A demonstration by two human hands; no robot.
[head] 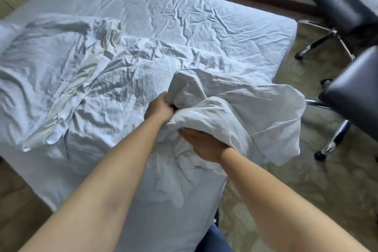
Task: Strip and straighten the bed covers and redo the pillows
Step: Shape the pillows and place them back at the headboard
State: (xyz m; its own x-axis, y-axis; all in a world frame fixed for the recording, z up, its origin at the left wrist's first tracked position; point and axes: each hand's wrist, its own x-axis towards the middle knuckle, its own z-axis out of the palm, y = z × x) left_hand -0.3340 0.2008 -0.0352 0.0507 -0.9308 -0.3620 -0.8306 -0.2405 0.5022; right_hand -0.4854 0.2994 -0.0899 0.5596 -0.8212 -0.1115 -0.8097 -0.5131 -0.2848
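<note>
I have the white pillowcase bunched at the near right corner of the bed: left hand is clenched on a fold of it, right hand lies flat, fingers straight, pressing the cloth just nearer me. Beyond the pillowcase a loose crumpled sheet lies over the fitted sheet. Judgement: stripping looks largely done; straightening and pillows remain.
</note>
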